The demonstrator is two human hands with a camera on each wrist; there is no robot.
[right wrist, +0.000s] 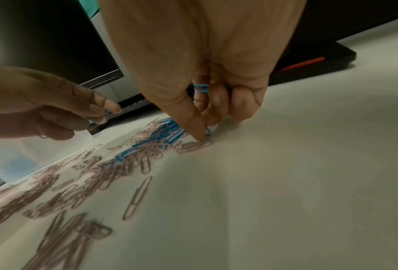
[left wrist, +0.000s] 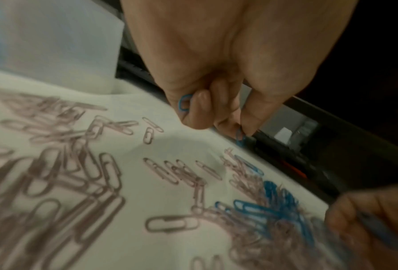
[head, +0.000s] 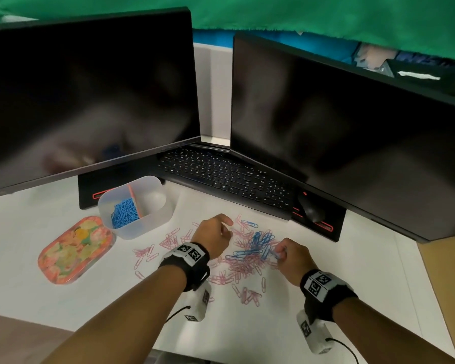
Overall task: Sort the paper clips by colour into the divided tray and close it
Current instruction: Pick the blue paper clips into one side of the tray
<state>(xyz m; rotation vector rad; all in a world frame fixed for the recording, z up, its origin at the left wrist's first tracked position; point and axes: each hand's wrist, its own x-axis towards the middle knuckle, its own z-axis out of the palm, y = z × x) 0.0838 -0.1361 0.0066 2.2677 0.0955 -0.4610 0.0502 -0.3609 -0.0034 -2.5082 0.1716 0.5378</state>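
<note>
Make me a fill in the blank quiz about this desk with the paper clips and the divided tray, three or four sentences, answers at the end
1. The clips already in the divided tray are all ____.
2. The tray's other compartment is ____.
3. Most clips loose on the desk are ____.
4. The left hand and the right hand both hold clips coloured ____.

Answers: blue; empty; pink; blue

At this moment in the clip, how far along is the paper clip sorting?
Partly done. One compartment of the divided tray holds blue clips; the other looks empty. In hand: the left hand and right hand each pinch blue clips over the mixed pile. Left: the remaining blue clips, all the pink clips on the desk, and the floral lid, lying beside the tray.
</note>
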